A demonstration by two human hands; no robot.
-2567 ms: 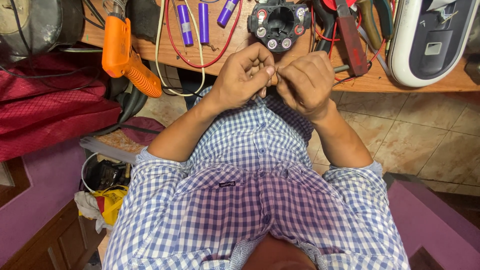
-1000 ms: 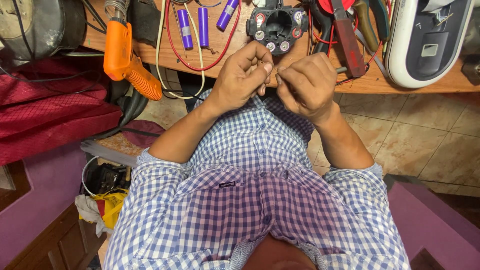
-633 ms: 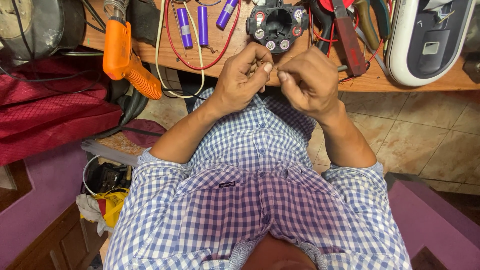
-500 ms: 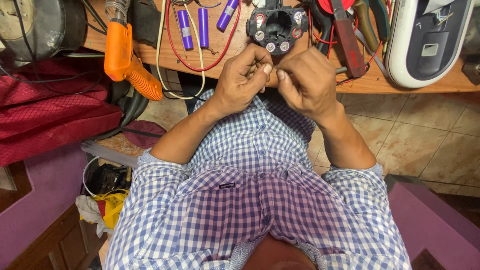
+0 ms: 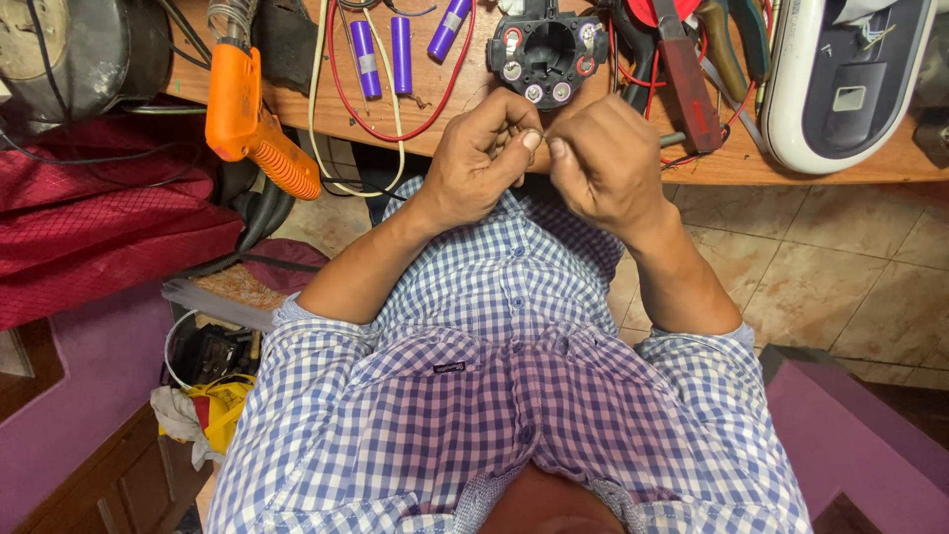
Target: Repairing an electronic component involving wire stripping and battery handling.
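Observation:
My left hand (image 5: 479,158) and my right hand (image 5: 605,158) meet fingertip to fingertip just in front of the wooden table's edge (image 5: 850,176), above my checked shirt. Thumb and forefinger of each hand pinch one small thin piece (image 5: 543,144); it is too small to tell what it is. Right behind my fingers on the table lies a black round part with metal contacts (image 5: 546,47). Three purple cylindrical cells (image 5: 381,54) lie further left, inside a loop of red wire (image 5: 400,131).
An orange pistol-shaped tool (image 5: 252,119) hangs over the table's edge at the left. A red-handled tool (image 5: 689,84) and a white oval device (image 5: 845,79) lie at the right. Red cloth (image 5: 99,222) and a bucket with rags (image 5: 203,381) are at the lower left, above a tiled floor (image 5: 830,277).
The hands have stayed together at the table's edge. Only the fingertips have shifted a little; my right hand drew slightly to the right.

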